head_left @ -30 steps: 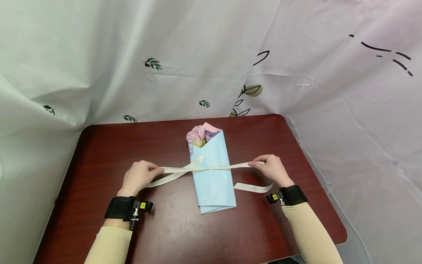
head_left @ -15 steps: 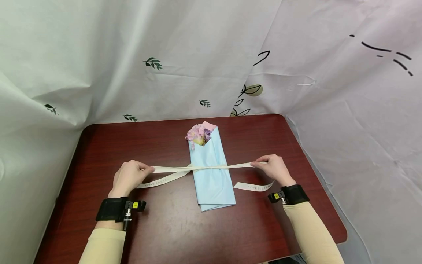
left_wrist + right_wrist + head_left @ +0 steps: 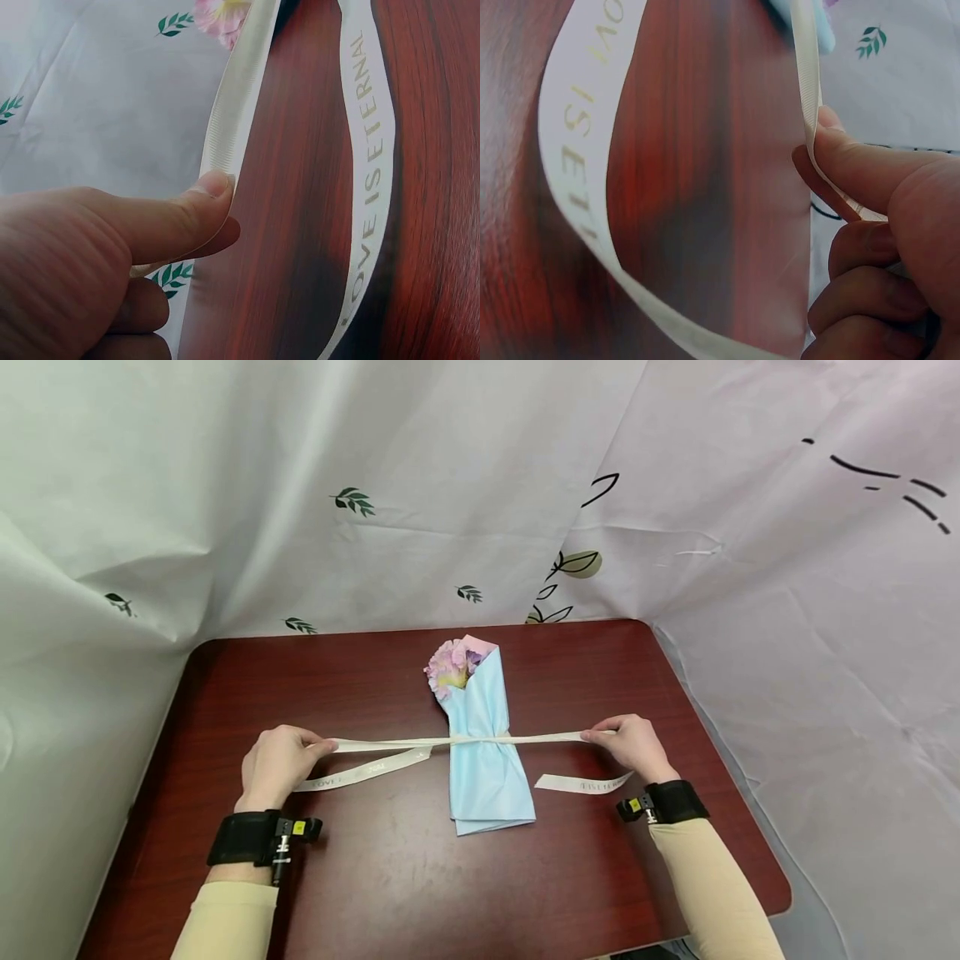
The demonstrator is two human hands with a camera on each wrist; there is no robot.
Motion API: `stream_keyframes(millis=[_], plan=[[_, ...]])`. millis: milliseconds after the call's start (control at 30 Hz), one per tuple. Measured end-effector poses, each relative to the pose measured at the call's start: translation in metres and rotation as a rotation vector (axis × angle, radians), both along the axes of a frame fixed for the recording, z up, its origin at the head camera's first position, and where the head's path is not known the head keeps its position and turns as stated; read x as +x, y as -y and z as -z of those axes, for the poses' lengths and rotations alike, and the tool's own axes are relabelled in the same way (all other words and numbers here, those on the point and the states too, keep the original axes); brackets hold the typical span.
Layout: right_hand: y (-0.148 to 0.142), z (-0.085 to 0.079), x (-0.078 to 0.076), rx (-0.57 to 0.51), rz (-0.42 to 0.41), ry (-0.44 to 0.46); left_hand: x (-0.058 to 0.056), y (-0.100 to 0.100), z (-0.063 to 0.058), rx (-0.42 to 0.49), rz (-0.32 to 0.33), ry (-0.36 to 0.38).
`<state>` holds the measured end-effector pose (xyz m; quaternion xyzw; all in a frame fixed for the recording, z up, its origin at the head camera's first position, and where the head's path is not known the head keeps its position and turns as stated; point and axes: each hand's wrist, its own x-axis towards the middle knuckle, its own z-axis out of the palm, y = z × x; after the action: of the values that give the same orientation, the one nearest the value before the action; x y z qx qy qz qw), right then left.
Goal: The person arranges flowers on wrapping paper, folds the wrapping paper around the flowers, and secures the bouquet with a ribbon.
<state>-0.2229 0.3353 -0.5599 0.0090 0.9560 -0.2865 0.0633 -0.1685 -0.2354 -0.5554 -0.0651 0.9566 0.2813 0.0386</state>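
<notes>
A bouquet of pink and purple flowers [image 3: 452,667] in light blue wrapping paper [image 3: 487,785] lies on the table. A cream ribbon [image 3: 543,738] crosses its middle, stretched nearly straight, and the paper is cinched in there. On the left, my left hand [image 3: 276,764] pinches the ribbon between thumb and forefinger. My right hand [image 3: 636,747] pinches it likewise on the other side. Past each hand a loose tail hangs back toward the table; the left tail [image 3: 371,150] reads "LOVE IS ETERNAL" in the left wrist view. In the right wrist view the right tail [image 3: 577,127] curves below the hand.
The dark red wooden table [image 3: 390,893] has rounded back corners. A pale curtain [image 3: 420,460] printed with leaves hangs behind it and along the sides. Each wrist wears a black strap [image 3: 243,837] with a small camera.
My left hand has moved left, and my right hand slightly right. The ribbon has tightened, gathering the blue paper into a narrow waist. The left tail has slid left, off the paper.
</notes>
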Motion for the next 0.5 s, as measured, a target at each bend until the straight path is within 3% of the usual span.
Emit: stream_keyframes(millis=[500], plan=[[-0.018, 0.009, 0.002, 0.05, 0.027, 0.014, 0.002, 0.017, 0.007, -0.011, -0.048, 0.029]])
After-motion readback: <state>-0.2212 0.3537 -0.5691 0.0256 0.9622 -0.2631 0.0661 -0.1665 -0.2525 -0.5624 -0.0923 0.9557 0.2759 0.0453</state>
